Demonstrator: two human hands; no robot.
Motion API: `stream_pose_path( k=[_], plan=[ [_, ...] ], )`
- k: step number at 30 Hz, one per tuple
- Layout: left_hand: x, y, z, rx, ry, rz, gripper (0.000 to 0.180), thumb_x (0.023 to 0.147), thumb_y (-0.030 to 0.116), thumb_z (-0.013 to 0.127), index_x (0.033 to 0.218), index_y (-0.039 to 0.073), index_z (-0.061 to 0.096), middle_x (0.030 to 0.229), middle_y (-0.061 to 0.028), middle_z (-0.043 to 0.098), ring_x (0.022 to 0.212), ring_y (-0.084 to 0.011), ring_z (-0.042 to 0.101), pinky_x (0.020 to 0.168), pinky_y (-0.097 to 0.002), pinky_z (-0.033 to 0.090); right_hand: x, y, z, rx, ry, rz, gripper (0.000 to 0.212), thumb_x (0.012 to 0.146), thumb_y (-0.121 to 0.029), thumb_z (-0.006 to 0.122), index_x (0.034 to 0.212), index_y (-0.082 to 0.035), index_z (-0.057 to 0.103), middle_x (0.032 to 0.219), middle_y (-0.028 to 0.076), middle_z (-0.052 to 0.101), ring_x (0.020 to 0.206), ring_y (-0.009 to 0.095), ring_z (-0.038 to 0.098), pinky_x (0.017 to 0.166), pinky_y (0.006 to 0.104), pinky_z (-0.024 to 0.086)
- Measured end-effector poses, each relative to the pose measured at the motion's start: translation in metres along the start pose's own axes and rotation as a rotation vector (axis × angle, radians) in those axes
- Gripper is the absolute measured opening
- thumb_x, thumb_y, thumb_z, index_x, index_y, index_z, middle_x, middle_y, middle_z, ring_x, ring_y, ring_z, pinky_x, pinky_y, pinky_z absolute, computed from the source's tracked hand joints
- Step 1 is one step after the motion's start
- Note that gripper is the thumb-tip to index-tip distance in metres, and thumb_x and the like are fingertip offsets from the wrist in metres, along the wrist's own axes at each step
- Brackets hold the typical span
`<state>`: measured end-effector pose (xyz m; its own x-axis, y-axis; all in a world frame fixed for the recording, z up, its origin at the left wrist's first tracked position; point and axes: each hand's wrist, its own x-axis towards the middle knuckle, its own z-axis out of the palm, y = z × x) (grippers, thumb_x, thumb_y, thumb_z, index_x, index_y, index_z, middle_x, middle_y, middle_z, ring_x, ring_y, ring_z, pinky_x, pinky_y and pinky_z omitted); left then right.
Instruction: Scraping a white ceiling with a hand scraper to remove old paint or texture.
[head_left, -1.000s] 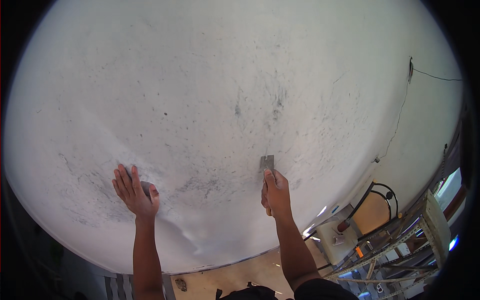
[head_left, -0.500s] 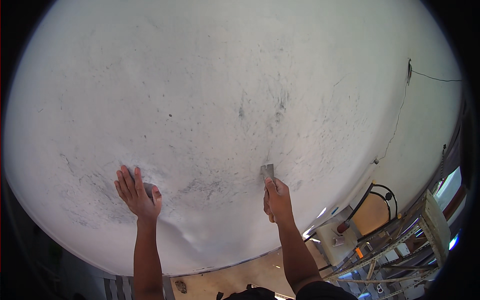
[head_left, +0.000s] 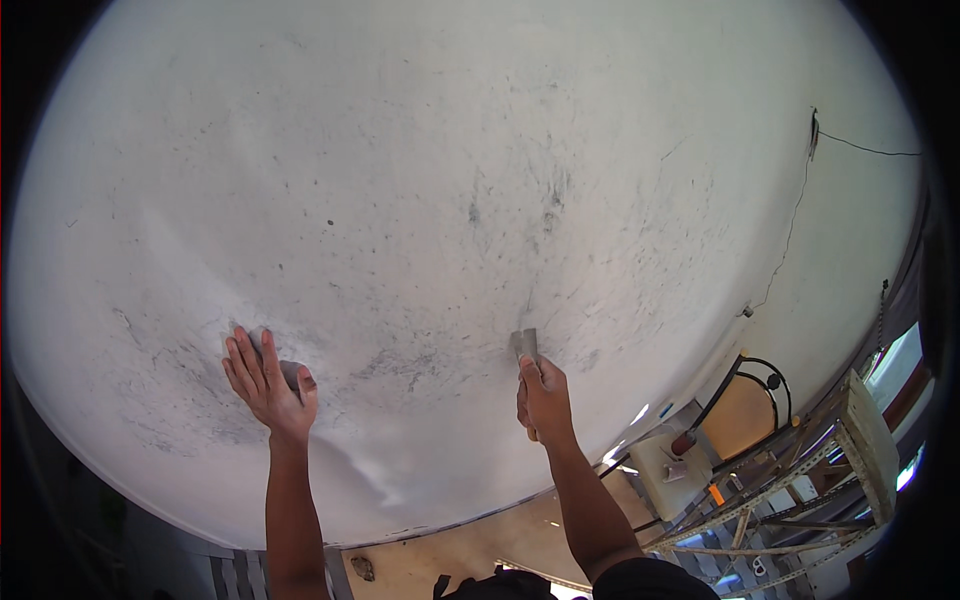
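Observation:
A large white wall (head_left: 400,180) with dark scuffs and scratches stands in front of me. My left hand (head_left: 272,385) lies flat against its lower left part, fingers stretched upward and thumb apart. Something dark grey shows between thumb and forefinger; whether it is a thing under the palm or a shadow I cannot tell. To the right, my right hand (head_left: 544,395) is closed round the handle of a putty knife (head_left: 526,343). Its flat grey blade points up and touches or nearly touches the wall. A light brown handle end peeks out below the fist.
At the lower right are a chair with a tan back (head_left: 738,415), a pale seat or stool (head_left: 668,478) and a slotted metal frame (head_left: 800,545). A crack (head_left: 790,235) runs down the wall at the right. A small dark lump (head_left: 362,568) lies on the tan floor.
The view has shifted slightly, so the wall marks sit a little further left. The right hand and putty knife have tilted a little; the left hand stays at nearly the same wall spot.

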<state>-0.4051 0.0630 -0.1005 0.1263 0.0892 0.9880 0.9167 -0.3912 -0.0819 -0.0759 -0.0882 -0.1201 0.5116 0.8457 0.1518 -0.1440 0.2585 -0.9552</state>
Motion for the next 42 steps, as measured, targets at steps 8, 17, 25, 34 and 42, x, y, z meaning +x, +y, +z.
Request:
stream_pose_path(
  k=[8, 17, 25, 34, 42],
  plan=[
    [0.000, 0.000, -0.001, 0.000, -0.005, -0.007, 0.061, 0.104, 0.045, 0.038, 0.150, 0.006, 0.044, 0.159, -0.0235, 0.034, 0.150, -0.0412, 0.027, 0.120, -0.0558, 0.018, 0.000, 0.009, 0.002, 0.022, 0.005, -0.015, 0.032, 0.106, -0.027, 0.052, 0.081, -0.007, 0.047, 0.047, -0.004, 0.038, 0.032, 0.006, 0.029, 0.030, 0.0257, 0.025],
    [-0.001, 0.000, -0.002, -0.002, -0.004, -0.005, 0.062, 0.104, 0.045, 0.039, 0.150, 0.005, 0.044, 0.159, -0.0240, 0.034, 0.150, -0.0415, 0.027, 0.120, -0.0564, 0.018, 0.000, 0.020, 0.001, 0.034, 0.004, -0.003, 0.032, 0.107, -0.028, 0.051, 0.082, -0.008, 0.047, 0.047, -0.004, 0.037, 0.032, 0.006, 0.029, 0.031, 0.0259, 0.025],
    [0.001, 0.001, 0.005, -0.002, -0.037, -0.007, 0.067, 0.104, 0.051, 0.036, 0.151, 0.003, 0.040, 0.160, -0.0241, 0.031, 0.151, -0.0416, 0.022, 0.120, -0.0572, 0.015, 0.022, -0.028, 0.028, 0.073, 0.041, -0.121, 0.033, 0.107, -0.028, 0.051, 0.080, -0.009, 0.045, 0.046, -0.002, 0.037, 0.031, 0.007, 0.030, 0.031, 0.0267, 0.025],
    [-0.004, -0.003, 0.003, -0.003, 0.001, -0.010, 0.062, 0.104, 0.047, 0.037, 0.150, 0.006, 0.044, 0.159, -0.0241, 0.033, 0.149, -0.0418, 0.027, 0.120, -0.0561, 0.017, 0.013, -0.013, 0.017, 0.000, 0.013, -0.028, 0.038, 0.107, -0.033, 0.050, 0.077, -0.010, 0.043, 0.047, -0.003, 0.034, 0.031, 0.009, 0.030, 0.030, 0.0266, 0.024],
    [-0.004, -0.003, 0.003, -0.007, 0.013, -0.001, 0.061, 0.103, 0.045, 0.039, 0.150, 0.006, 0.044, 0.159, -0.0234, 0.033, 0.150, -0.0412, 0.026, 0.120, -0.0556, 0.017, 0.004, -0.003, 0.008, -0.010, 0.005, 0.025, 0.036, 0.107, -0.031, 0.049, 0.078, -0.011, 0.043, 0.049, -0.002, 0.035, 0.032, 0.008, 0.029, 0.031, 0.0262, 0.025]
  ],
)
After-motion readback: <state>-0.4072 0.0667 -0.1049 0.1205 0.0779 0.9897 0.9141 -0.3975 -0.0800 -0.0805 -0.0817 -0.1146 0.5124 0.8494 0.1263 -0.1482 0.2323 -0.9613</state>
